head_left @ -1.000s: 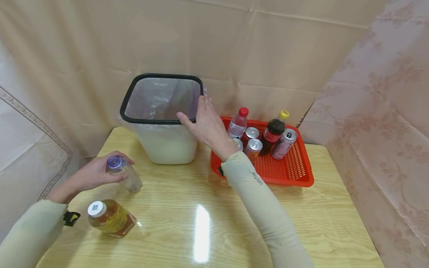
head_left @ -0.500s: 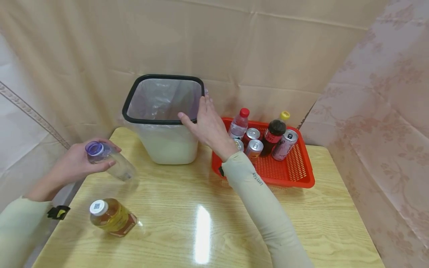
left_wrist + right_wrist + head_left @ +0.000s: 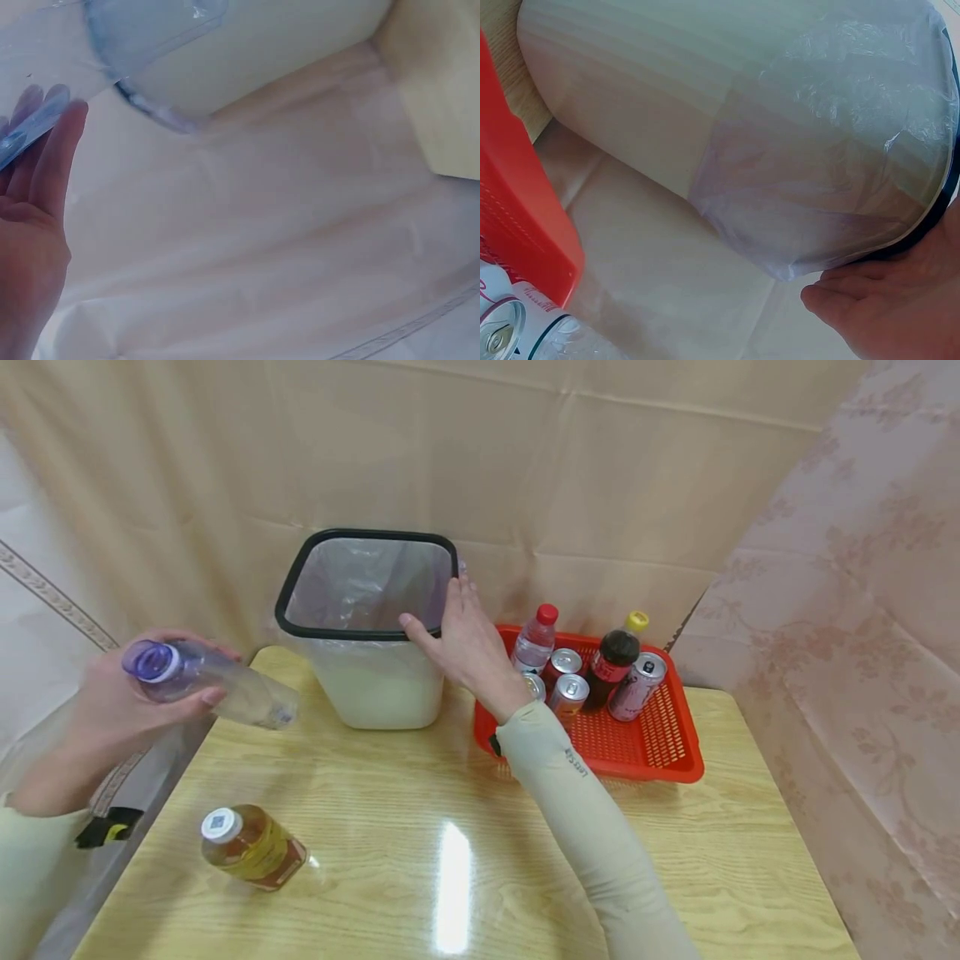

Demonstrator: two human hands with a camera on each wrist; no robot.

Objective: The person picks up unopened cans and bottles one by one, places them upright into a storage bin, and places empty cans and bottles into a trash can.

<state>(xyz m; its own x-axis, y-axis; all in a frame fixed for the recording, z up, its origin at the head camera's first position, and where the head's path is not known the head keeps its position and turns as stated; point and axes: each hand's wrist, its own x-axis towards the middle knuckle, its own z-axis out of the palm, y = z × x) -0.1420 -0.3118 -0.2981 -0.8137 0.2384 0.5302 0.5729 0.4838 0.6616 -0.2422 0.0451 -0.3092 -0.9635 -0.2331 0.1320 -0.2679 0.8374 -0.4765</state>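
At the left of the head view, my left hand (image 3: 112, 718) grips a clear plastic bottle (image 3: 225, 685) with a purple cap, tilted over with its base pointing right toward the bin. In the left wrist view the bottle (image 3: 45, 52) lies across my fingers. My right hand (image 3: 476, 647) rests on the near right corner of the black-rimmed waste bin (image 3: 375, 689), thumb over the rim and fingers along the outer side. A thin plastic bag (image 3: 832, 150) lines the bin and hangs over its outside in the right wrist view.
A bottle of amber drink (image 3: 255, 852) with a white cap stands at the table's front left. Right of the bin, a red plastic basket (image 3: 678, 727) holds several drink cans, a red-capped water bottle (image 3: 534, 639) and a yellow-capped cola bottle (image 3: 611, 660). Curtains hang behind.
My left hand has lifted the clear bottle up and to the left, tipping it from near upright to nearly lying flat. My right hand has stayed on the bin rim.
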